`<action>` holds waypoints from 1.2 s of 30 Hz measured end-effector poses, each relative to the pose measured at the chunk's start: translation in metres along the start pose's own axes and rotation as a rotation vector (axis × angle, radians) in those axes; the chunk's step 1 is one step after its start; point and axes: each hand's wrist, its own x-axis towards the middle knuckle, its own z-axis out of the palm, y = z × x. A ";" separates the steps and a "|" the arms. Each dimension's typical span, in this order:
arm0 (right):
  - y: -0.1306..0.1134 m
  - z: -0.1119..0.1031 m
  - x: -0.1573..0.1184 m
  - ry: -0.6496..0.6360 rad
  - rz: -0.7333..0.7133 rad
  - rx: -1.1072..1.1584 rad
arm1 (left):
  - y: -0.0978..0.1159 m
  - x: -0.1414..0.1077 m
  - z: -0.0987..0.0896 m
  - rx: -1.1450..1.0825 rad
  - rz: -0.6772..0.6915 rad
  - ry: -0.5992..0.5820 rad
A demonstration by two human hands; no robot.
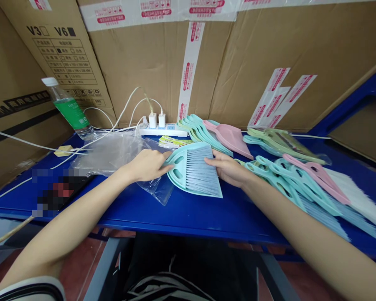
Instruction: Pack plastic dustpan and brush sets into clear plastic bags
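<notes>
A mint-green hand brush (179,167) with grey-blue bristles lies nested in a matching dustpan (203,192), held in front of me above the blue table. My left hand (148,165) is closed around the handle end, which its fingers mostly hide. At the dustpan's wide end, my right hand (230,167) grips the edge, with its thumb over the bristles. Clear plastic bags (113,152) lie beneath and beside my left hand. More brushes (301,175), mint and pink, are piled by my right forearm.
Behind the hands lies a stack of mint and pink dustpans (235,138). A bagged green set (285,144) is at the back right. A power strip (164,131) with chargers, trailing white cables and a bottle (70,110) stand along the cardboard boxes (150,62).
</notes>
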 end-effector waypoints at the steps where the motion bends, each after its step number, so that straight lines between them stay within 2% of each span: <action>1: 0.001 -0.001 0.000 -0.008 -0.005 0.005 | 0.000 0.000 0.000 0.000 0.002 -0.005; 6: 0.002 -0.001 0.000 -0.030 -0.002 0.013 | -0.001 0.001 0.001 -0.064 0.025 0.018; 12: 0.000 0.003 -0.002 -0.025 0.010 0.013 | -0.002 0.002 0.007 -0.265 0.069 0.081; 16: 0.001 0.003 -0.001 -0.015 -0.027 0.015 | -0.005 0.002 0.009 -0.376 0.092 0.168; 21: 0.003 -0.001 0.003 -0.010 -0.081 0.033 | -0.009 0.003 0.011 -0.405 0.073 0.226; 29: 0.000 0.005 -0.001 -0.013 -0.041 0.062 | -0.004 0.002 0.013 -0.555 0.278 0.229; 32: -0.001 0.005 -0.002 0.004 -0.051 0.051 | -0.004 0.002 0.010 -0.527 0.247 0.250; 36: 0.000 0.001 0.000 0.022 -0.075 0.033 | -0.008 0.002 0.005 -0.423 0.130 0.257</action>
